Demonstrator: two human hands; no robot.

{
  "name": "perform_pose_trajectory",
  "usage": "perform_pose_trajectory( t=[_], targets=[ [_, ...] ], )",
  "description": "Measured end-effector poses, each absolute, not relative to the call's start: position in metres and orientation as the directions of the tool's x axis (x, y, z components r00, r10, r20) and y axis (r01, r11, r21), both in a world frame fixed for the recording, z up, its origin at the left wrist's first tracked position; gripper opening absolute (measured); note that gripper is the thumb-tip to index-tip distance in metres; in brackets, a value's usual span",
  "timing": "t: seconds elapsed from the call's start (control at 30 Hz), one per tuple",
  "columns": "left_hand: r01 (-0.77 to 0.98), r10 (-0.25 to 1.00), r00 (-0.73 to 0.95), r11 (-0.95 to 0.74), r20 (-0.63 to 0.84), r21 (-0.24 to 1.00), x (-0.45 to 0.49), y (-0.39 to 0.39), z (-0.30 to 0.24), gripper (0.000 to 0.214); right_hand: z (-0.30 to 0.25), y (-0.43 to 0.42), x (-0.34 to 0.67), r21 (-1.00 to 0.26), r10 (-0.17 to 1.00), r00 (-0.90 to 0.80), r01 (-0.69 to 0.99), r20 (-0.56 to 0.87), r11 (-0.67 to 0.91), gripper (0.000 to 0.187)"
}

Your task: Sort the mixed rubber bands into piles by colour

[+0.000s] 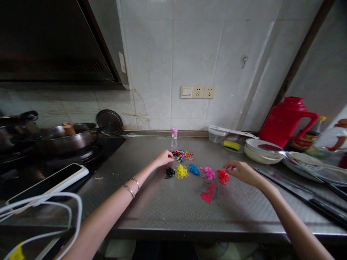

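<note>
Small rubber bands lie sorted by colour on the steel counter (pixel 168 202): a black pile (pixel 169 173), a yellow pile (pixel 181 171), a blue pile (pixel 193 169), a pink pile (pixel 208 173) and a red pile (pixel 223 176). Behind them is a mixed pile (pixel 182 155). My left hand (pixel 164 158) rests at the mixed pile's left edge, fingers curled in a pinch. My right hand (pixel 241 170) hovers just right of the red pile, fingertips pinched on a small red band. A small clear bottle with a pink cap (pixel 174 138) stands behind the mixed pile.
A wok (pixel 63 139) sits on the stove at left, a phone (pixel 48 184) and white cable (pixel 43 209) in front. Bowls (pixel 261 150), plates, a red thermos jug (pixel 287 121) and a clear container (pixel 218 134) crowd the right. A red reflection (pixel 208 195) shows on the counter.
</note>
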State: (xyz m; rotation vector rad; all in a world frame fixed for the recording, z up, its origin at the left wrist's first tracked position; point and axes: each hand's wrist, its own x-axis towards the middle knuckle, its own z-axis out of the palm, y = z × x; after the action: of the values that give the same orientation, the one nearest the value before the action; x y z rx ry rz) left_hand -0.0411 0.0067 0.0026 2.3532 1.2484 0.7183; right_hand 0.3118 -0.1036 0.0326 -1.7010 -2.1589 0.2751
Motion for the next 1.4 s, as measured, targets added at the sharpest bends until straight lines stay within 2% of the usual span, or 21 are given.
perform_pose_trajectory(
  t=[0.3, 0.43, 0.6, 0.77, 0.9, 1.07, 1.2, 1.3, 1.4],
  targets=[
    [0.761, 0.9, 0.366, -0.436, 0.238, 0.48, -0.013, 0.004, -0.011, 0.023, 0.027, -0.128, 0.268, -0.407, 0.927, -0.273, 0.84, 0.256, 0.359, 0.026],
    [0.815, 0.922, 0.323, -0.386, 0.215, 0.432, -0.006, 0.006, -0.01, 0.019, 0.025, -0.134, 0.254, -0.392, 0.92, -0.298, 0.838, 0.254, 0.38, 0.026],
    [0.825, 0.915, 0.311, -0.394, 0.255, 0.406, -0.009, 0.006, -0.006, 0.019, 0.022, -0.136, 0.246, -0.382, 0.92, -0.314, 0.84, 0.235, 0.385, 0.025],
    [0.761, 0.902, 0.3, -0.423, 0.31, 0.492, -0.017, -0.002, 0.005, 0.02, 0.023, -0.128, 0.238, -0.391, 0.919, -0.299, 0.837, 0.256, 0.382, 0.026],
    [0.662, 0.864, 0.388, -0.503, 0.32, 0.556, -0.021, -0.015, 0.012, 0.022, 0.024, -0.111, 0.227, -0.414, 0.923, -0.268, 0.833, 0.276, 0.366, 0.025],
    [0.606, 0.829, 0.514, -0.533, 0.221, 0.591, -0.022, -0.031, 0.013, 0.019, 0.027, -0.081, 0.206, -0.41, 0.924, -0.222, 0.846, 0.31, 0.341, 0.025],
    [0.555, 0.808, 0.567, -0.517, 0.158, 0.652, -0.025, -0.037, 0.014, 0.021, 0.03, -0.059, 0.189, -0.374, 0.94, -0.221, 0.874, 0.26, 0.309, 0.026],
    [0.498, 0.83, 0.517, -0.491, 0.211, 0.715, -0.029, -0.035, 0.012, 0.023, 0.028, -0.044, 0.177, -0.333, 0.956, -0.232, 0.9, 0.178, 0.281, 0.024],
    [0.48, 0.875, 0.388, -0.459, 0.289, 0.747, -0.037, -0.029, 0.009, 0.023, 0.022, -0.033, 0.167, -0.291, 0.961, -0.245, 0.917, 0.125, 0.272, 0.021]
  ],
)
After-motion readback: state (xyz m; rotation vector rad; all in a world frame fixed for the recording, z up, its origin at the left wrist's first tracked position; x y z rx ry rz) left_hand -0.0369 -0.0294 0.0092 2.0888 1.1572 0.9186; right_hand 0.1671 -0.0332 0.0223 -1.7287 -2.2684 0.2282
